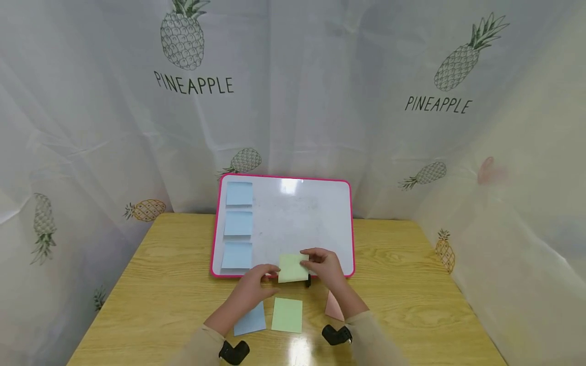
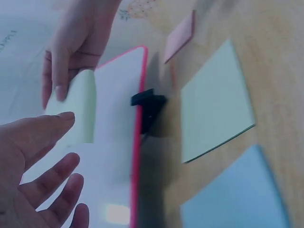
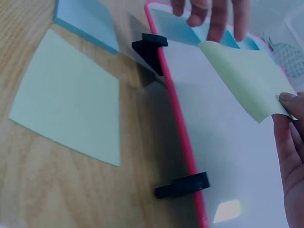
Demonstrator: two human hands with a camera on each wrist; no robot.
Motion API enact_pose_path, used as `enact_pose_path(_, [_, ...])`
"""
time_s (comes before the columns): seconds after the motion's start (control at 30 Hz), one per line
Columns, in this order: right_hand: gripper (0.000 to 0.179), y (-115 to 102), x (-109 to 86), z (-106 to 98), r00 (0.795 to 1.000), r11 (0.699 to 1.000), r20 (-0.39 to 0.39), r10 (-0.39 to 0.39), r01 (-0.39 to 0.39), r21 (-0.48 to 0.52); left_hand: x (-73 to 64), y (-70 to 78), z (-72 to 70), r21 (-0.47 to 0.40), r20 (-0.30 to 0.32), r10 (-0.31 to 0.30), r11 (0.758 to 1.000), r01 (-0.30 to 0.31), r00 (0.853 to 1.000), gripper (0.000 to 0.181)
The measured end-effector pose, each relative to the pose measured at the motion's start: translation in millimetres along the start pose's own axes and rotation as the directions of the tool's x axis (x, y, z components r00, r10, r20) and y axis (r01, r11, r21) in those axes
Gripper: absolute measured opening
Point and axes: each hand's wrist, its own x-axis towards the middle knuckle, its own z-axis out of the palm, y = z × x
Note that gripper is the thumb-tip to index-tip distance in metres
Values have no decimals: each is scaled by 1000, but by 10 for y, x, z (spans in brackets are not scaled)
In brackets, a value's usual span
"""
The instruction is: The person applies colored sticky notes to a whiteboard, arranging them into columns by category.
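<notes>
A pale green sticky note point(image 1: 292, 268) is held up over the lower edge of the whiteboard point(image 1: 302, 213). My right hand point(image 1: 323, 265) pinches its right side between thumb and fingers. At the note's left edge is my left hand point(image 1: 254, 284), its fingertips right by the paper and its thumb apart from them. The note bends along one side in the right wrist view, where the left fingers hang above its corner. Three blue sticky notes, among them the middle one point(image 1: 238, 223), form a column on the board's left side.
A green sticky pad point(image 1: 287, 315) lies on the wooden table point(image 1: 398, 274) before the board. Left of it is a blue pad point(image 1: 251, 321), partly behind the left arm; a pink pad point(image 1: 333, 308) lies right. Black clips point(image 3: 183, 185) grip the board's pink-rimmed lower edge.
</notes>
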Motion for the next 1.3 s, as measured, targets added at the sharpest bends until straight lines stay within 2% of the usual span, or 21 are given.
enact_pose_path(0.13, [24, -121, 61, 2, 1000, 1000, 14, -6, 6, -8, 124, 111, -142, 6, -33, -18, 1000, 18, 999, 52])
enact_pose_path(0.23, [23, -175, 132, 8, 1000, 1000, 25, -3, 3, 22, 216, 191, -235, 18, -73, -38, 999, 39, 997, 58])
enact_pose_path(0.3, [22, -201, 191, 13, 1000, 1000, 28, -10, 9, 30, 281, 232, -291, 40, -99, -31, 999, 35, 995, 61])
enact_pose_path(0.47, [21, -80, 411, 26, 999, 999, 19, -42, 43, -22, 450, 277, -420, 148, -126, 7, 989, 12, 992, 48])
enact_pose_path(0.6, [20, -47, 557, 39, 998, 997, 1, -56, 56, -55, 582, 287, -536, 181, -144, -9, 983, 35, 989, 34])
enact_pose_path(0.77, [15, -115, 674, 47, 998, 998, -21, -54, 53, -22, 703, 315, -668, 85, -162, -101, 990, 116, 982, 19])
enact_pose_path(1.0, [11, -169, 877, 90, 996, 996, -29, -90, 90, 21, 857, 306, -829, -28, -155, -169, 986, 167, 973, 22])
enact_pose_path(1.17, [12, -192, 1013, 98, 990, 993, -75, -120, 121, 10, 1049, 308, -912, -177, -176, -230, 964, 199, 957, 34])
enact_pose_path(1.3, [12, -178, 1088, 96, 988, 991, -96, -121, 126, 49, 1180, 287, -905, -288, -178, -240, 940, 182, 954, 36])
